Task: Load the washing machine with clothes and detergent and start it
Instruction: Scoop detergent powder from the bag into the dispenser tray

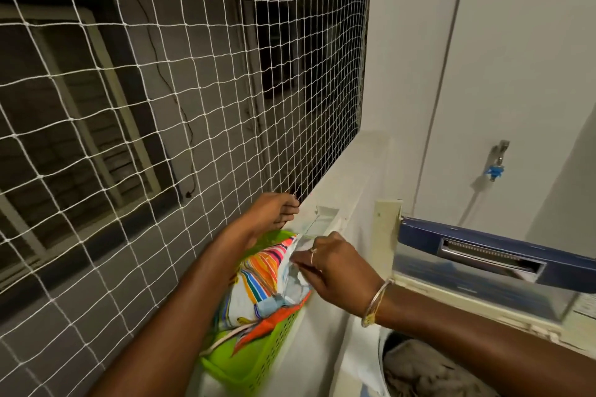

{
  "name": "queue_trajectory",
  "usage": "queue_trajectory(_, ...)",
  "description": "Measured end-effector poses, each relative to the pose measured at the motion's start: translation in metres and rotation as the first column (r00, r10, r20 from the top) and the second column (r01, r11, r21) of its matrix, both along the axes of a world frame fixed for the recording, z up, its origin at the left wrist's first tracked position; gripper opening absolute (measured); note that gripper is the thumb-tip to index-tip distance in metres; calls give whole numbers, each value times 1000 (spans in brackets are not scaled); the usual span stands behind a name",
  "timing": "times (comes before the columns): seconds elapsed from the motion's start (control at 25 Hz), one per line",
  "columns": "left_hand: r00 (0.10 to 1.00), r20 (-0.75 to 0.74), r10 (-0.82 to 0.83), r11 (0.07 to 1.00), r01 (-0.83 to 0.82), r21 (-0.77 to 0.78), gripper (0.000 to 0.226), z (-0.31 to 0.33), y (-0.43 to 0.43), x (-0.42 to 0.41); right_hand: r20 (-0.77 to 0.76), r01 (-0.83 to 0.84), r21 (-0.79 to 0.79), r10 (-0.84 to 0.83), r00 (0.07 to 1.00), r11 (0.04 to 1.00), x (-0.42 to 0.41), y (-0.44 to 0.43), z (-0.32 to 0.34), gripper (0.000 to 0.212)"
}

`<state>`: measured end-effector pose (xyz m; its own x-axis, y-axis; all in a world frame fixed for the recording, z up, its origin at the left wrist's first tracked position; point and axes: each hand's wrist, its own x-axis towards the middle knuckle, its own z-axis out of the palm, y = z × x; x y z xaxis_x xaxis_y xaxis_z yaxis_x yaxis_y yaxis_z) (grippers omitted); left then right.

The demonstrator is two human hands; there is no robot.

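**lurker42:** ok so where are your hands at?

**me:** My right hand pinches the top edge of the striped packet, fingers curled tight on it, 1 ring on a finger and a bangle on the wrist. My left hand is further out, right by the bottom edge of the net, fingers fairly stretched. Honestly can't tell if it's gripping anything, too blurry there.

**lurker42:** and the packet itself sits where?

**me:** It's standing in the green basket, leaning toward the basket's right wall. The basket is just left of the washing machine. The machine's blue lid is up, and 1 heap of grey-brown clothes lies in the drum, under my right forearm. On the white wall behind there's 1 tap with a blue fitting and a hose running down from it.
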<state>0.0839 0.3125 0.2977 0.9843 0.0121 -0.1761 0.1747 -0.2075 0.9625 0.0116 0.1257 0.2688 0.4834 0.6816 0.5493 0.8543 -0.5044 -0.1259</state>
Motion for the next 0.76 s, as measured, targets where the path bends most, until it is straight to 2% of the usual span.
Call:
queue_trajectory(0.08,1000,3,5,1000,-5,3,33,2,1,-1,-30,-23,-14,22,999,1000,0,10,2,14)
queue_trajectory(0.2,1000,2,6,1000,-6,-6,33,3,5,-1,-242,46,39,-35,970,998,2,25,0,17)
queue_trajectory(0.4,1000,-6,2,1000,-2,3,31,1,10,2,-531,233,168,-111,840,958,1,29,3,24)
queue_trajectory(0.56,1000,-9,-6,1000,6,6,31,1,10,7,-630,319,233,-108,769,919,6,16,14,22)
queue_trajectory(0.76,999,-14,-35,999,35,30,33,6,3,18,-761,401,357,13,649,844,13,-16,31,18)
